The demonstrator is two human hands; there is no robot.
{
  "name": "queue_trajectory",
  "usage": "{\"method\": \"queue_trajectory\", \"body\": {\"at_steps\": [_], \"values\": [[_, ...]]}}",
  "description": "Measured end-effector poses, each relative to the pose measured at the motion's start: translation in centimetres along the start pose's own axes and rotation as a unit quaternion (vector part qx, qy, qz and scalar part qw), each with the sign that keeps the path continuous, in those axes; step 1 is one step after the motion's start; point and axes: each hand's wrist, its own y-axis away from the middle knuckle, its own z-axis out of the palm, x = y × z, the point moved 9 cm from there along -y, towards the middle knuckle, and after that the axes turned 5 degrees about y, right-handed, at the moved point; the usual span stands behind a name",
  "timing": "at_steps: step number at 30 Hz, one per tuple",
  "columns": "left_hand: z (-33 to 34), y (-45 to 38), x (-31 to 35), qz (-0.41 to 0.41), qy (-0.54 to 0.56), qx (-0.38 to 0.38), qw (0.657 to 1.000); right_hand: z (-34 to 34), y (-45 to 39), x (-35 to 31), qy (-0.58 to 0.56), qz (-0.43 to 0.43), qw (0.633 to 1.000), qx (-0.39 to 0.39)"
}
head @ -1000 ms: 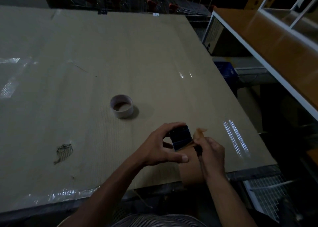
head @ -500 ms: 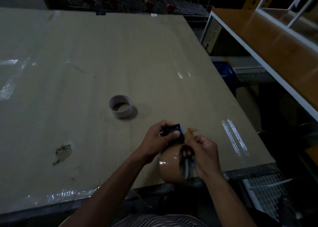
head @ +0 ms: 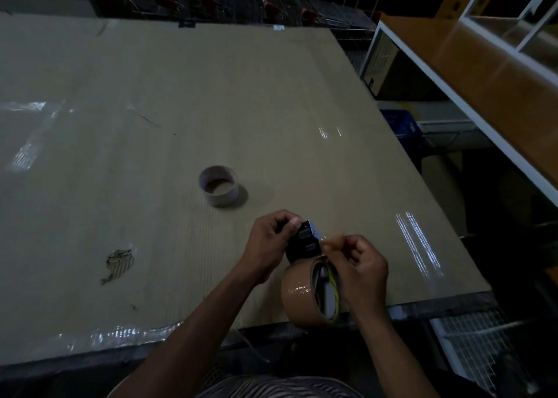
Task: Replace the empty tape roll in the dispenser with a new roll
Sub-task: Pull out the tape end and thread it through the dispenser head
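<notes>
Tape dispenser (head: 303, 242), black with a brown roll (head: 300, 292) mounted on it, sits between the two hands at the near edge of the desk (head: 151, 95), around five o'clock. The left hand (head: 267, 243) grips its toothed head; the right hand (head: 363, 269) pinches the loose tape end (head: 333, 240). An empty core (head: 218, 185) stands at ten o'clock of them, well apart.

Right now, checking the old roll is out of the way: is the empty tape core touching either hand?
Apart. The head view shows bare cardboard between the empty core and the left hand.
</notes>
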Motion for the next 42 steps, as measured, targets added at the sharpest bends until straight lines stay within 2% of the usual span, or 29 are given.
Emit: {"method": "queue_trajectory", "body": {"at_steps": [11, 19, 23, 26, 28, 33, 37, 39, 41, 42], "values": [[1.3, -0.2, 0.7, 0.013, -0.023, -0.03, 0.999, -0.8, -0.7, -0.3, -0.008, 0.0, 1.0, 0.009], [1.5, -1.2, 1.5, 0.001, -0.069, -0.056, 0.996, -0.8, -1.0, -2.6, 0.027, -0.067, 0.996, -0.043], [2.0, -1.3, 2.4, 0.018, -0.109, -0.103, 0.988, -1.7, -1.4, -2.5, 0.052, -0.045, 0.997, -0.017], [2.5, -1.2, 2.3, 0.015, -0.134, -0.128, 0.983, -0.5, -1.3, -3.2, -0.009, -0.081, 0.992, -0.096], [2.3, -1.4, 2.5, 0.017, -0.161, -0.117, 0.98, -0.1, -1.0, -3.5, -0.051, -0.087, 0.988, -0.118], [2.6, -1.2, 3.3, 0.053, -0.233, -0.116, 0.964, 0.1, -0.6, -3.3, -0.099, -0.063, 0.986, -0.117], [2.9, -0.9, 3.1, 0.069, -0.246, -0.151, 0.955, 0.8, -0.9, -0.6, -0.156, 0.044, 0.98, -0.117], [2.8, -0.8, 2.8, 0.08, -0.275, -0.16, 0.945, 1.3, -0.9, 0.7, -0.147, 0.08, 0.978, -0.123], [2.7, -0.3, 2.5, 0.08, -0.254, -0.158, 0.951, 1.5, -1.0, 1.3, -0.128, 0.09, 0.979, -0.134], [2.8, -0.1, 2.4, 0.071, -0.208, -0.16, 0.962, 1.5, -1.1, 1.5, -0.123, 0.094, 0.978, -0.138]]}}
